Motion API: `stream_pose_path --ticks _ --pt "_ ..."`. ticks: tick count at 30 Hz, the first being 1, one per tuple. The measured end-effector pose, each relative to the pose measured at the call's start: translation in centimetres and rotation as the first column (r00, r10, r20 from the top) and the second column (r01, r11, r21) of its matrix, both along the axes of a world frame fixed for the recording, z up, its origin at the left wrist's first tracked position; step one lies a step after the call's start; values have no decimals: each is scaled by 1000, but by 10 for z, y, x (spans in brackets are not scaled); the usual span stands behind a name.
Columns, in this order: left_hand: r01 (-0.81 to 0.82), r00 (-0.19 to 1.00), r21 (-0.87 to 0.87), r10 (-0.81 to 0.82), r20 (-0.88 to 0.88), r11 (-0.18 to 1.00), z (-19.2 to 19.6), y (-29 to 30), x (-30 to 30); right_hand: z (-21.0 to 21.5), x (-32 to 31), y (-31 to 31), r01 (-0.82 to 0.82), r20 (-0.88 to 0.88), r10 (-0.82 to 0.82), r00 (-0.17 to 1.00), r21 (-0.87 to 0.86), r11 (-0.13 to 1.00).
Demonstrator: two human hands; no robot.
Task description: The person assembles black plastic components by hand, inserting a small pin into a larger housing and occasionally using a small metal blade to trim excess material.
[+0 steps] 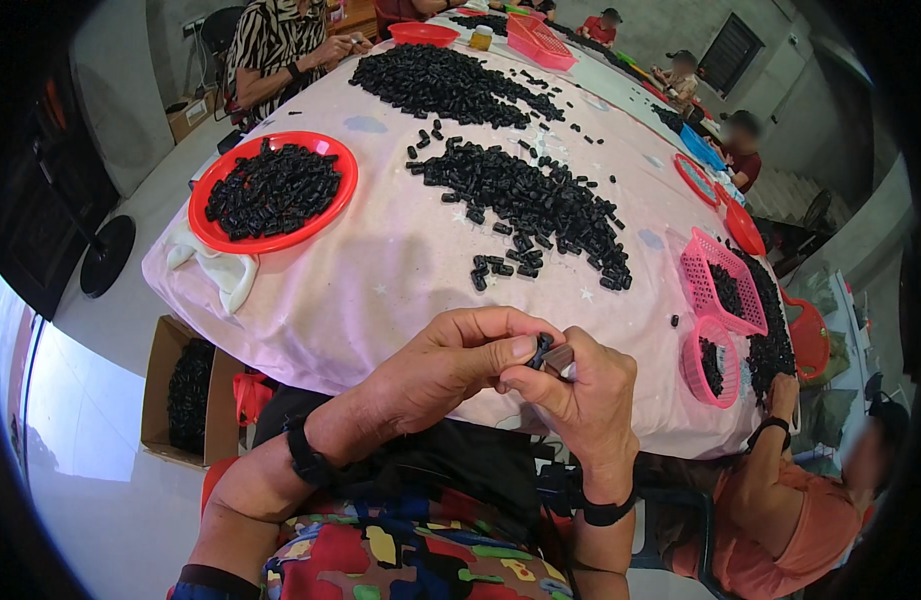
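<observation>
My left hand (451,360) and my right hand (591,395) meet above the near edge of the table. Between my left thumb and fingers is a small black plastic part (543,345). My right hand is closed round a small flat, shiny brownish piece (559,360), whose kind I cannot make out; it touches or almost touches the black part. Beyond my hands lies a loose pile of short black plastic parts (531,200). To the left, a round red tray (349,190) holds a heap of similar black parts.
A pink-clothed table (381,320) spreads ahead, with another black pile (441,85) farther back. At right stand a pink basket (696,270) and a round pink basket (693,370). A cardboard box (221,400) sits on the floor at left. A co-worker in orange (781,510) sits close at right.
</observation>
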State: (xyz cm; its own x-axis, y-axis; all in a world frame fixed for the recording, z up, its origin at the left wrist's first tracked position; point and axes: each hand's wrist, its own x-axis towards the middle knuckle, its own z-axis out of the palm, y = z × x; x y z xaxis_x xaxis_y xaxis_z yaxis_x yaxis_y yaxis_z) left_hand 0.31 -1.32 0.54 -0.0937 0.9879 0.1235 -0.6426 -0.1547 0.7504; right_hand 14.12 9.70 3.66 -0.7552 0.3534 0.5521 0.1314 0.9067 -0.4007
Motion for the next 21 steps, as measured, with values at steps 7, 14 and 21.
stream_pose_path --ticks 7,14,21 --pt "1 1000 5 -1 0 1000 -1 0 1 -1 0 1 -14 13 15 1000 -78 997" --pt "5 1000 20 -5 -5 1000 3 -1 2 -4 -1 -1 -53 -3 53 999 -116 992" --pt "18 1000 35 -19 11 999 1 -1 2 1 1 -4 -10 -51 0 999 -202 979"
